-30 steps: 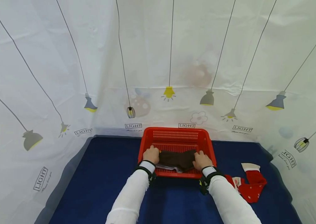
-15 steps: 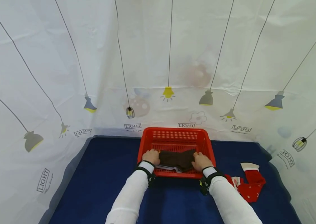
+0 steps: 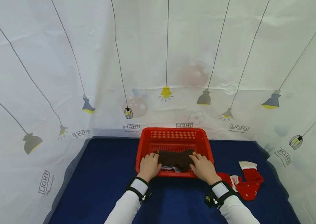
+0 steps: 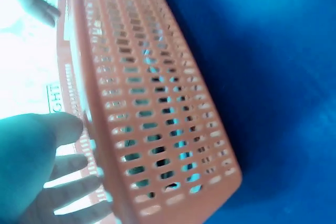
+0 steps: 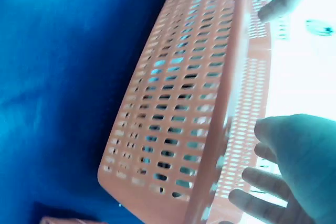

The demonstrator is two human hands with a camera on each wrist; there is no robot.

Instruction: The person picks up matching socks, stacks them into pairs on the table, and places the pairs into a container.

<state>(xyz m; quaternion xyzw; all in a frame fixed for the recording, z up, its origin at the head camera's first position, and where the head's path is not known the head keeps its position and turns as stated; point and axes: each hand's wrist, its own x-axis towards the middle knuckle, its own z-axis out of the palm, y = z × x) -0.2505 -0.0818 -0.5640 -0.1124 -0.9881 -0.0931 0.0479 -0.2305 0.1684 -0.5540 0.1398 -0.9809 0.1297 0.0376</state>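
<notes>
A red plastic basket [image 3: 173,132] with slotted walls stands at the far middle of the table. In it lies a dark brown folded cloth [image 3: 176,159], small orange patches at its ends and paler grey fabric [image 3: 170,168] under it. My left hand [image 3: 148,167] is over the basket's near left part, fingers extended by the cloth's left end. Over the near right part, my right hand [image 3: 204,168] has its fingers spread at the cloth's right end. The wrist views show both hands above the rim, fingers loose and holding nothing.
Red patterned socks with white cuffs [image 3: 248,183] lie on the dark blue table cover [image 3: 107,177], to the right of the basket. Behind the table hangs a pale curtain [image 3: 146,62] printed with lamps.
Both hands have let go of the cloth's ends and drawn back toward the near rim, their fingers straightening. The brown cloth stays in the basket. The head view has shifted slightly.
</notes>
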